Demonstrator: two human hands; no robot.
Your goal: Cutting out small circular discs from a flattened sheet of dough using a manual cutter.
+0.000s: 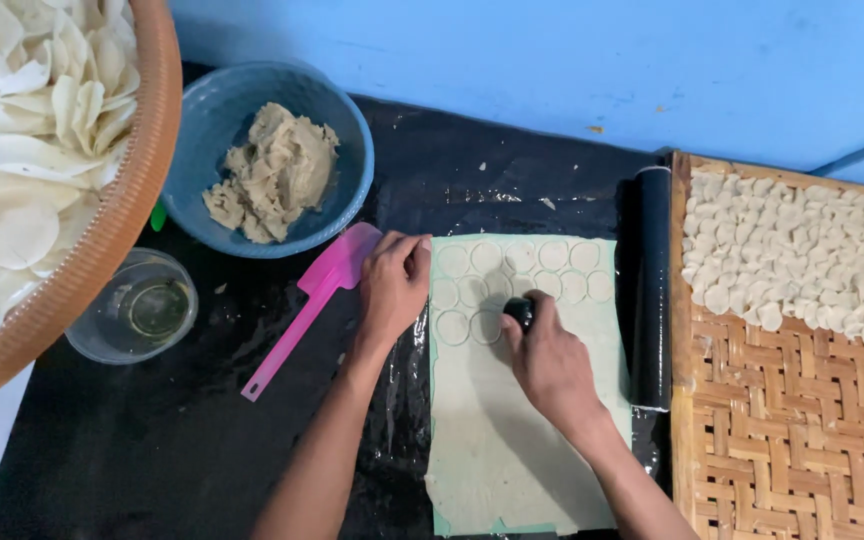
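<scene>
Your right hand (550, 365) grips a small dark round cutter (519, 312) pressed into the dough sheet (512, 440), your left hand (393, 285) lies flat-fingered steadying its edge; top rows are stamped, the lower sheet remains uncut.

Soft, even light fills the frame, bright enough to read every surface, with no single strong source to be made out. Shadows are faint: a thin dark edge lies under the hands (472, 320) on the pale dough sheet (512, 440), and a soft one sits inside the blue bowl (222, 110) in the upper left. The black plastic sheet (152, 450) over the worktop throws back patchy, wrinkled glare, strongest in the upper middle and beside the left forearm. The glass bowl (102, 340) at the left shows small glints. Focus is sharp across the centre; the woven tray (802, 420) at the right stays crisp. The basket rim (142, 170) in the upper left curves slightly from wide-angle distortion.
</scene>
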